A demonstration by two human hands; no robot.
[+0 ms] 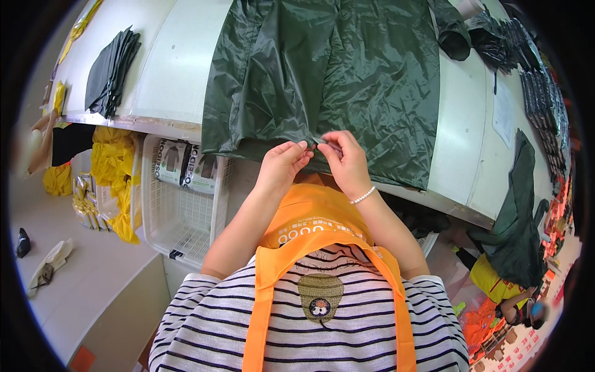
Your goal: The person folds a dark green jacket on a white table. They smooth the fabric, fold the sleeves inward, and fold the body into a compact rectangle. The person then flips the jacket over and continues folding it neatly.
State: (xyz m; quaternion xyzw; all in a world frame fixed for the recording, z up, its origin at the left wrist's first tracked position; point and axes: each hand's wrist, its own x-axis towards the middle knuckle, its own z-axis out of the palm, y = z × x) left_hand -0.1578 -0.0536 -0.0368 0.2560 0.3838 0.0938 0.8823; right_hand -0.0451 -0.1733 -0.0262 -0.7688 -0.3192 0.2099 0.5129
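Observation:
A shiny dark green waterproof garment (378, 80) lies spread over the white table, its near edge hanging at the table's front. At that edge my left hand (282, 166) is closed in a pinch, thumb against fingers, on the hem. Close beside it on the right, my right hand (348, 164) pinches the same hem between thumb and forefinger. Something small sits between the fingertips, too small to name. A beaded bracelet (362, 196) is on my right wrist.
On the white table (173, 68), a folded dark green stack (111, 74) lies left; rolled dark bundles (454, 40) and packed dark pieces (542, 118) lie right. Below the edge at left stand a white plastic basket (186, 214) with packages and yellow garments (114, 161). Other people are at both sides.

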